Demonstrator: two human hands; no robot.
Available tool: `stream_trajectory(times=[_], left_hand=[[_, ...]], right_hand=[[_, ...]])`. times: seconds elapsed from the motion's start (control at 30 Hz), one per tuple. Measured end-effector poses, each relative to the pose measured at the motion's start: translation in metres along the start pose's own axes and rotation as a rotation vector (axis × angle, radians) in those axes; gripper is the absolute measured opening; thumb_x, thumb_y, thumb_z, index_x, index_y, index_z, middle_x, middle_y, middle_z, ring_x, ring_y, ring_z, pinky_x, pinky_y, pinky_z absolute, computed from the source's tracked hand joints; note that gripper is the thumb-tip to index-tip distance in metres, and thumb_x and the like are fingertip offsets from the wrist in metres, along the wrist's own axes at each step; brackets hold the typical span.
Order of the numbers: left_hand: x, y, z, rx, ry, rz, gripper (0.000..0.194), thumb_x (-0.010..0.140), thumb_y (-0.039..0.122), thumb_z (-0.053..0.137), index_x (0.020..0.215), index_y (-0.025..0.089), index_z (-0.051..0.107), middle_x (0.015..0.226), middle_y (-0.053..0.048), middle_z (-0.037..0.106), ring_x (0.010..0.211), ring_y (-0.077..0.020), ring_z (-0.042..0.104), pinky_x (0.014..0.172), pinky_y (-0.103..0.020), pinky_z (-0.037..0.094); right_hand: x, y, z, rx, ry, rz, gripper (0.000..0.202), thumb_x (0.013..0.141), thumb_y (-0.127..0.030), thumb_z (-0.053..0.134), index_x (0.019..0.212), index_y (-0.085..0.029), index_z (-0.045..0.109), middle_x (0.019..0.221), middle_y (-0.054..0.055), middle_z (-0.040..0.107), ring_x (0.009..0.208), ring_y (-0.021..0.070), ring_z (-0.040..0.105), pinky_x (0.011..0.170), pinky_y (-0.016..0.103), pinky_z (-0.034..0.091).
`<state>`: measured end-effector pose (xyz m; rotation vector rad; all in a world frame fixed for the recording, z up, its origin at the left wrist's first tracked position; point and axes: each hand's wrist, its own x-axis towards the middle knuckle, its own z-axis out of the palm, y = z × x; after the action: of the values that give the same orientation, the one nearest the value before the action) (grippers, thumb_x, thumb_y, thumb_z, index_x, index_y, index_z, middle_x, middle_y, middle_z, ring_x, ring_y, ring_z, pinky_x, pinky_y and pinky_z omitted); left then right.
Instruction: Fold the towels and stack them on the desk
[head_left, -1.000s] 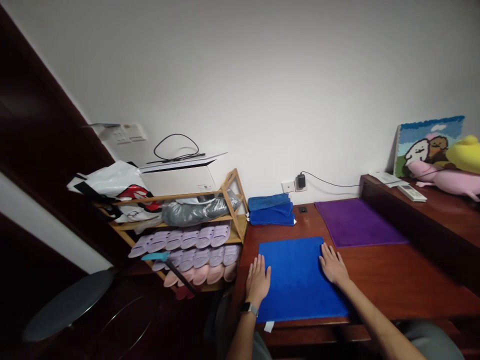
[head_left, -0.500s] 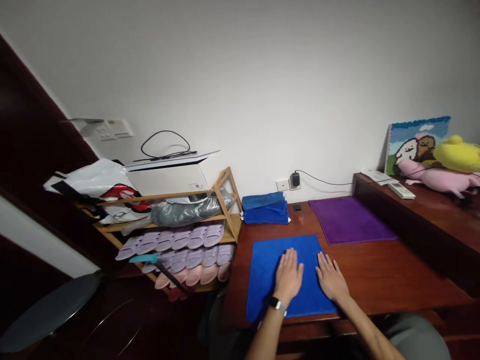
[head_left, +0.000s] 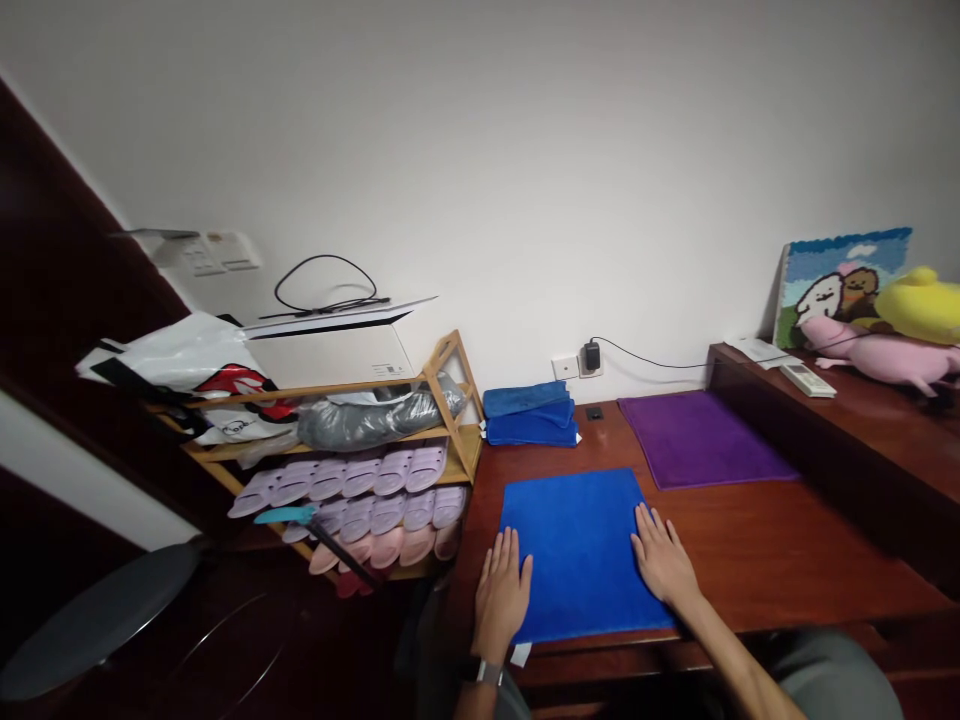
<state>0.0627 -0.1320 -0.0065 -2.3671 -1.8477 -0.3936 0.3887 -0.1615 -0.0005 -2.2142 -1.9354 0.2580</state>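
A blue towel (head_left: 581, 560) lies spread flat on the wooden table, with a white tag at its near left corner. My left hand (head_left: 502, 590) rests flat on the towel's left edge, fingers stretched out, a watch on the wrist. Over the right edge lies my right hand (head_left: 664, 555), also flat with its fingers extended. Behind, a purple towel (head_left: 705, 440) is spread at the back right. Folded blue towels (head_left: 529, 415) are stacked at the back left, against the wall.
Left of the table (head_left: 750, 560) stands a wooden rack (head_left: 454, 400) with slippers (head_left: 390, 470), a white box (head_left: 330, 355) and bags. A raised ledge on the right carries a remote (head_left: 808, 380), plush toys (head_left: 870, 350) and a picture (head_left: 840, 285). A black plug (head_left: 592, 356) sits in the wall socket.
My left hand has moved from the middle of the blue towel to its left edge. My right hand stays on the right edge.
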Motion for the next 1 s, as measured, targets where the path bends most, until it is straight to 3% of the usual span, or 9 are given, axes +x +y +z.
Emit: stream_trajectory(times=[0.07,0.17,0.37,0.53,0.63,0.8,0.87,0.93,1.0], left_hand=[[-0.004,-0.010,0.006,0.024,0.039,-0.005,0.060,0.108,0.044,0.028,0.161,0.015,0.035,0.165,-0.011,0.038,0.152,-0.0263,0.036,0.124,-0.048,0.035],[0.003,-0.006,0.011,0.041,0.047,-0.013,0.060,0.107,0.042,0.031,0.160,0.015,0.036,0.164,-0.012,0.039,0.153,-0.0265,0.035,0.124,-0.046,0.034],[0.027,0.003,-0.005,0.042,-0.042,-0.030,0.060,0.106,0.042,0.031,0.157,0.012,0.042,0.163,-0.013,0.039,0.153,-0.0272,0.034,0.125,-0.047,0.032],[0.012,0.007,-0.013,0.018,0.065,0.021,0.060,0.107,0.042,0.031,0.159,0.014,0.038,0.162,-0.014,0.042,0.151,-0.0273,0.038,0.124,-0.050,0.035],[0.005,0.040,-0.020,-0.049,0.098,0.127,0.059,0.109,0.041,0.028,0.162,0.016,0.032,0.163,-0.012,0.039,0.152,-0.0257,0.035,0.124,-0.050,0.035],[0.016,0.138,-0.033,-0.208,-0.058,0.379,0.060,0.110,0.046,0.023,0.161,0.017,0.033,0.166,-0.007,0.035,0.155,-0.0207,0.028,0.128,-0.044,0.028],[0.020,0.164,-0.032,-0.249,-0.114,0.411,0.062,0.109,0.050,0.022,0.161,0.018,0.035,0.166,-0.007,0.036,0.155,-0.0201,0.029,0.128,-0.043,0.027],[0.019,0.169,-0.028,-0.263,-0.139,0.392,0.062,0.109,0.051,0.021,0.160,0.018,0.036,0.165,-0.007,0.037,0.155,-0.0207,0.031,0.128,-0.044,0.028],[0.014,0.152,-0.023,-0.247,-0.124,0.338,0.061,0.109,0.050,0.022,0.161,0.020,0.035,0.166,-0.007,0.036,0.155,-0.0222,0.030,0.128,-0.046,0.029]], right_hand=[[0.001,0.001,0.003,-0.005,0.005,0.001,0.069,0.104,-0.045,0.013,0.164,-0.009,0.021,0.170,0.006,0.022,0.159,0.0238,0.017,0.129,0.045,0.014],[0.006,-0.001,0.002,-0.032,-0.003,-0.006,0.070,0.105,-0.044,0.013,0.163,-0.008,0.022,0.170,0.006,0.022,0.159,0.0241,0.017,0.129,0.045,0.013],[0.019,-0.010,-0.018,-0.054,-0.056,0.016,0.067,0.104,-0.040,0.017,0.164,-0.008,0.022,0.170,0.006,0.021,0.159,0.0238,0.017,0.129,0.044,0.013],[-0.009,-0.005,-0.005,-0.013,0.050,0.032,0.068,0.104,-0.046,0.016,0.164,-0.016,0.023,0.170,0.003,0.022,0.159,0.0257,0.017,0.128,0.049,0.014],[-0.030,-0.003,0.009,-0.001,0.061,0.004,0.067,0.104,-0.046,0.016,0.164,-0.016,0.027,0.169,0.003,0.025,0.158,0.0253,0.019,0.128,0.049,0.016],[-0.038,-0.003,0.012,-0.021,0.050,-0.011,0.067,0.104,-0.043,0.019,0.163,-0.013,0.029,0.169,0.005,0.027,0.158,0.0255,0.020,0.128,0.048,0.016],[-0.037,-0.002,0.010,-0.019,0.043,-0.014,0.067,0.103,-0.042,0.019,0.163,-0.013,0.029,0.169,0.004,0.026,0.158,0.0243,0.021,0.129,0.046,0.016],[-0.037,-0.002,0.009,-0.008,0.042,-0.010,0.067,0.103,-0.043,0.019,0.163,-0.013,0.028,0.169,0.004,0.026,0.158,0.0231,0.021,0.129,0.045,0.016],[-0.037,-0.002,0.008,0.009,0.045,-0.003,0.068,0.104,-0.046,0.019,0.163,-0.013,0.028,0.169,0.004,0.027,0.158,0.0228,0.021,0.129,0.046,0.016]])
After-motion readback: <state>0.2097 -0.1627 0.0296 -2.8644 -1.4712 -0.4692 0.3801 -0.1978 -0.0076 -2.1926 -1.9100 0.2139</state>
